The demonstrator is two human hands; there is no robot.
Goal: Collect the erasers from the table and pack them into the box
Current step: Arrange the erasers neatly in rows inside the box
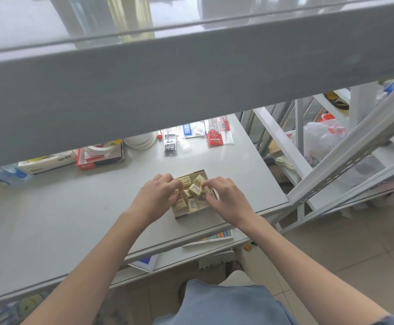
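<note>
left hand (pixel 156 193) fingers curled onto erasers (pixel 192 192) at the box's left side | right hand (pixel 224 198) pinching an eraser at the right side | erasers heaped loosely in the open box (pixel 192 213) | box on grey table (pixel 74 214), near its front edge | red packet (pixel 214 136) further back

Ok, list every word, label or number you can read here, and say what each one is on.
No text reads clearly enough to quote.
Erasers in the box: printing and barcodes, too small.
Red packet: a white emblem and lines, blurred.
Red and black box: marks blurred.
White box: dark print, illegible.
Black-labelled packet: unreadable.
</note>
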